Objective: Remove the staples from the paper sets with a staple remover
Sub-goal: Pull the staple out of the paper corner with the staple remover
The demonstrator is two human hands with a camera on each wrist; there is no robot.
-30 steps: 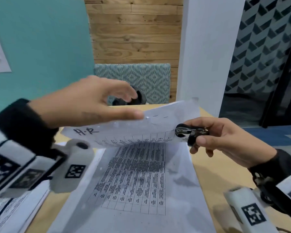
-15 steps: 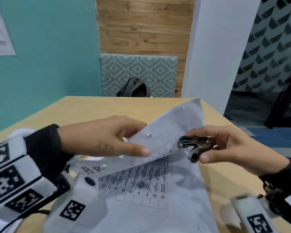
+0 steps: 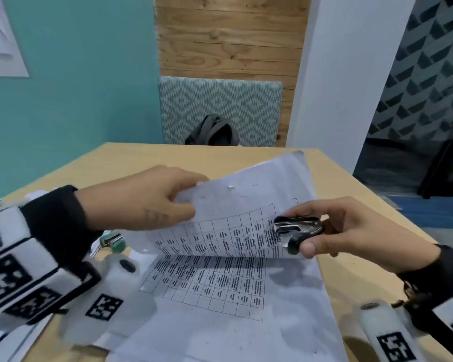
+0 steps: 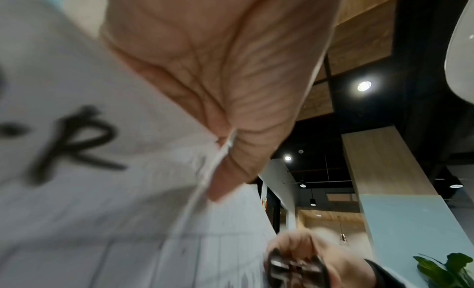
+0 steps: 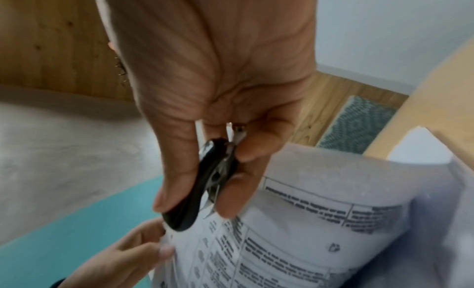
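A stapled paper set (image 3: 236, 283) with printed tables lies on the wooden table (image 3: 364, 205). Its top sheet (image 3: 246, 205) is lifted and curls back toward me. My left hand (image 3: 168, 202) pinches that sheet's left part between thumb and fingers; the left wrist view shows the sheet (image 4: 102, 170) held at the thumb, with "R" handwritten on it. My right hand (image 3: 332, 228) grips a black and chrome staple remover (image 3: 296, 228) at the sheet's right edge. In the right wrist view the staple remover (image 5: 205, 183) sits between thumb and fingers, touching the paper (image 5: 307, 221).
A green-handled stapler (image 3: 113, 241) lies on the table under my left hand. More papers (image 3: 0, 346) sit at the bottom left. A patterned chair (image 3: 220, 111) with a dark bag (image 3: 212, 131) stands behind the table. The table's right edge drops to the floor.
The hands and the lifted sheet sit lower in view than before. The left hand's grip moved left along the sheet. The staple remover stays at the sheet's right edge.
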